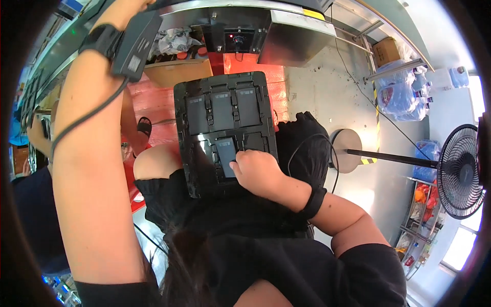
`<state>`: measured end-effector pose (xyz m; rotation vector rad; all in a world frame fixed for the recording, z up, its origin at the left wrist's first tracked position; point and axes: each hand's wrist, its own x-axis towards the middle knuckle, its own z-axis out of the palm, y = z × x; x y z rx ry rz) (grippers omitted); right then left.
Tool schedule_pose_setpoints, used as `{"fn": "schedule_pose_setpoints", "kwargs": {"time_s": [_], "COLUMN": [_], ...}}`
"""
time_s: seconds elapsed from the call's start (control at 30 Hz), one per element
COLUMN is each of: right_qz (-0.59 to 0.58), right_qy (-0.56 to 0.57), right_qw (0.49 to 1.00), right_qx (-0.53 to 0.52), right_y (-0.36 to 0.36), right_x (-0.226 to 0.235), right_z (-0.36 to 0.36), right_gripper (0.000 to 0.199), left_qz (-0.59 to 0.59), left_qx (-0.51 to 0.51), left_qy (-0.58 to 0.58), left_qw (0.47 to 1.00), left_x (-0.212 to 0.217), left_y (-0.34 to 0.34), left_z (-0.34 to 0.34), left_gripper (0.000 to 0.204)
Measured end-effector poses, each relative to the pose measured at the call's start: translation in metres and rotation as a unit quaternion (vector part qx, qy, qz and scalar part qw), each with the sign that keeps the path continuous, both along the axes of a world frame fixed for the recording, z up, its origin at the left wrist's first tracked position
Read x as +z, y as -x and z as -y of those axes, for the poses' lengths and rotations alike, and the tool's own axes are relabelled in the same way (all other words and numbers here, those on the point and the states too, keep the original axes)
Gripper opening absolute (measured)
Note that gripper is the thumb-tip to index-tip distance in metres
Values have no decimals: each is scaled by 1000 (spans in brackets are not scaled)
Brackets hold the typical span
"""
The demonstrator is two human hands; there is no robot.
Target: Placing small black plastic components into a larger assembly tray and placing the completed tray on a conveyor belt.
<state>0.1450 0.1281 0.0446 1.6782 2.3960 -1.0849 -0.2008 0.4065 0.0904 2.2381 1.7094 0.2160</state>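
So there's one black tray [225, 80] on this person's lap, and I count four dark slabs: three far-row slabs [221, 113] and one near-row slab [223, 156], sitting in the tray's near half. Looks to me like handling that last one is the current step. Right hand [257, 171] is curled at its right edge; can't tell if it's truly pinched. Left hand [126, 10], beyond the tray's far left corner, is cut off, so no clue there. Next move probably needs a careful fingertip hold.
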Motion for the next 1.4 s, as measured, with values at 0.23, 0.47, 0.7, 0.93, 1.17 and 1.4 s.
{"fn": "schedule_pose_setpoints", "kwargs": {"time_s": [0.23, 0.47, 0.7, 0.93, 1.17, 1.4], "right_qz": [26, 26, -57, -209, -196, 84], "right_qy": [27, -2, 127, -43, -160, -255], "right_qw": [999, 997, 979, 976, 966, 958], "right_qx": [39, 67, 151, 37, -53, -96], "right_y": [-3, -5, -35, -36, 20, 109], "right_x": [-9, 2, 66, 196, 191, 139], "right_z": [16, 15, -34, -124, -262, -354], "right_gripper": [37, 40, 31, 25, 34, 62], "left_qz": [417, 493, 281, 160, 160, 137], "left_qx": [156, 315, 286, 208, 197, 176], "left_qy": [-46, 138, 135, 144, 124, 164], "left_qw": [894, 799, 906, 954, 959, 961], "left_x": [70, -40, -60, -56, -54, -43], "left_y": [-88, -137, -159, -143, -130, -123], "left_z": [155, 330, 353, 358, 353, 343], "left_gripper": [32, 21, 26, 28, 26, 26]}}
